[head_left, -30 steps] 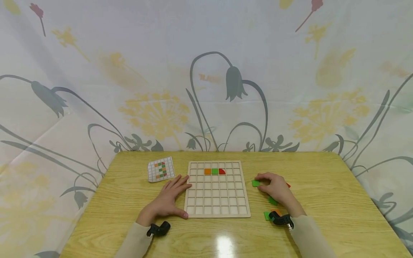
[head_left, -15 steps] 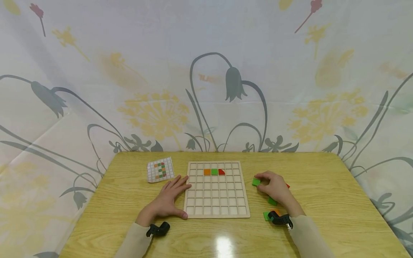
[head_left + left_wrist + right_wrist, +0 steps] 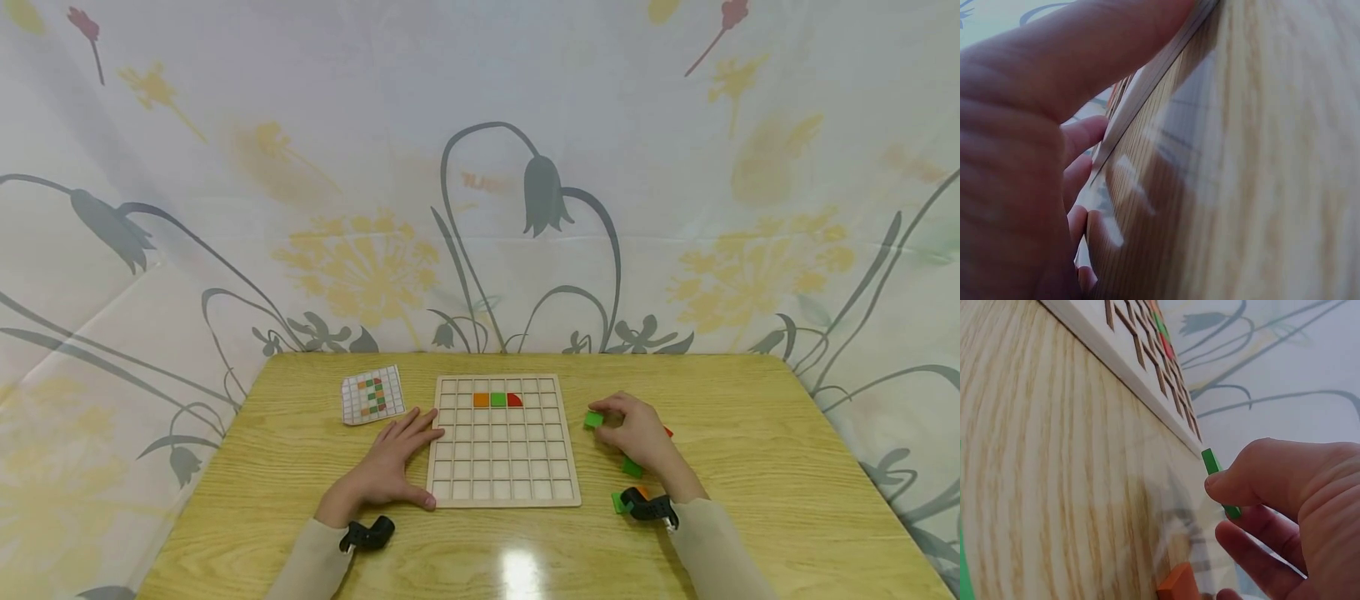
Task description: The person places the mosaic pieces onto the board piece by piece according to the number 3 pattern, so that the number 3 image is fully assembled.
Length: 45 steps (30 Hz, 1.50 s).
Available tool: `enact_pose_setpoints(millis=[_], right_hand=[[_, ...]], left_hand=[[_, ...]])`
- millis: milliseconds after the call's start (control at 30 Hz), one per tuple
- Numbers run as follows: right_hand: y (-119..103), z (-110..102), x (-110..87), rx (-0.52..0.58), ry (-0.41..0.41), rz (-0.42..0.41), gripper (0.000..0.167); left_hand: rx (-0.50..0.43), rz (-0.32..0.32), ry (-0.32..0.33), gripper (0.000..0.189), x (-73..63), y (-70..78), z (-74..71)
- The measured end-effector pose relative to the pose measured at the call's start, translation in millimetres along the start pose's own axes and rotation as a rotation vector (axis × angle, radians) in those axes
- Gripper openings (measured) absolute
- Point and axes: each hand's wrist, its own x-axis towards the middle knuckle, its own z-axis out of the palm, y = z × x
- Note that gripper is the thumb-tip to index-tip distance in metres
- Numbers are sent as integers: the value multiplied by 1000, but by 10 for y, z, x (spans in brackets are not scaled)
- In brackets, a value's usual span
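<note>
- Right hand [image 3: 639, 437]: pinches tilted green square tile [image 3: 592, 420], right of pale wooden grid board [image 3: 502, 469].
- Left hand [image 3: 388, 467]: spread, touching board's left edge.
- Board contents: orange square [image 3: 482, 400], seated green square [image 3: 498, 400], red quarter-round [image 3: 514, 401] in one row; other cells unfilled.
- Wood-grain worktop [image 3: 765, 433]: loose green tiles [image 3: 633, 467] and others unplaced.
- White printed grid card [image 3: 372, 396]: more coloured cells; work judged early.

no lettering is legible; on the card [image 3: 360, 397] near the far left corner of the worktop [image 3: 712, 392], coloured squares [image 3: 381, 395] form a shape like a 3.
</note>
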Motion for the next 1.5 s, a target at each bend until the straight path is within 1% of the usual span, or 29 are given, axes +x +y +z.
enact_pose_setpoints(millis=[233, 400, 567, 800, 1067, 1367, 1500], right_hand=[[-63, 4, 14, 4, -10, -19, 35], [-99, 27, 32, 2, 3, -45, 36], [-142, 78, 58, -5, 8, -77, 35], [-213, 175, 119, 16, 4, -100, 33], [-295, 292, 167, 54, -42, -57, 32], [-380, 400, 232, 52, -51, -108, 31], [-423, 442, 265, 63, -49, -115, 32]], left_hand=[[-8, 1, -1, 104, -6, 21, -5], [-8, 5, 1, 103, -3, 20, -4], [-11, 9, 7, 103, 0, 17, -2], [-15, -1, -1, 104, -5, 11, -5], [-28, -16, -10, 105, 3, 3, 6], [-17, -10, -11, 105, -2, 8, 2], [-17, -2, -3, 104, 2, 7, 1]])
